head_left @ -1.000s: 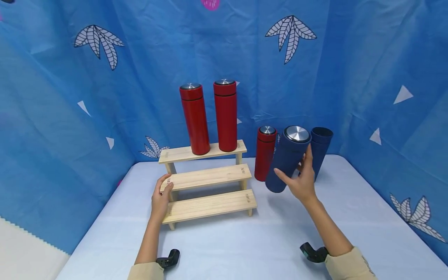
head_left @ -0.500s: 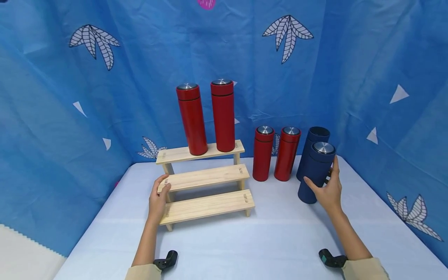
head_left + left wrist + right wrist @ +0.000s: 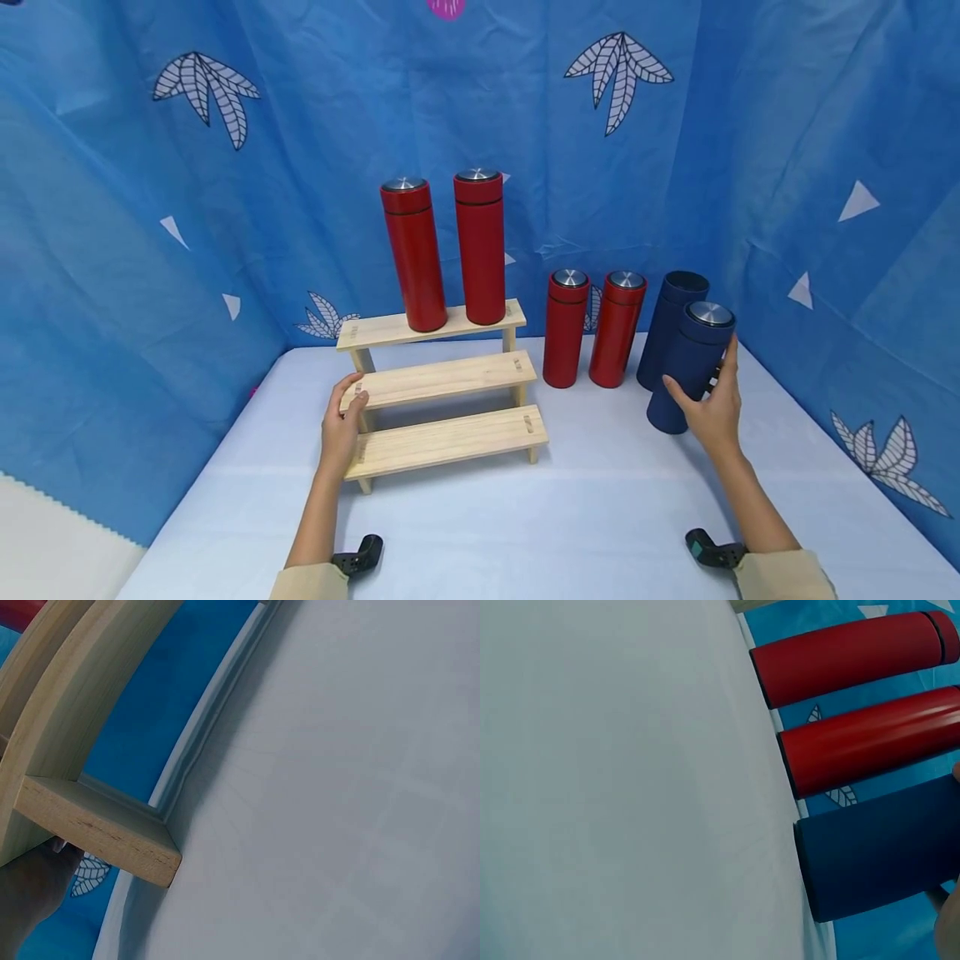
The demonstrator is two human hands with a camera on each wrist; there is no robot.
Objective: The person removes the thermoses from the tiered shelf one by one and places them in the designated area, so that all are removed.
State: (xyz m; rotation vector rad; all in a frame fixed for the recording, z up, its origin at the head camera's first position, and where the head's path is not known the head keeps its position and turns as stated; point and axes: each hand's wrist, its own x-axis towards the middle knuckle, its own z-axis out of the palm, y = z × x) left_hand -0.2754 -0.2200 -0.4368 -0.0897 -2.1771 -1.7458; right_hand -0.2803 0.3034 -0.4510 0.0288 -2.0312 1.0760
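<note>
The right hand [image 3: 712,404] grasps the front navy flask [image 3: 690,367], standing on the white table [image 3: 585,517] beside two red flasks [image 3: 592,329]. The left hand [image 3: 341,425], fingers relaxed, rests on the wooden step rack [image 3: 442,379]. No lettering is legible on any of them.

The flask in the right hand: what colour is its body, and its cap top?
The flask has a dark navy blue body and a silver metal cap top; the head view shows it best.
</note>
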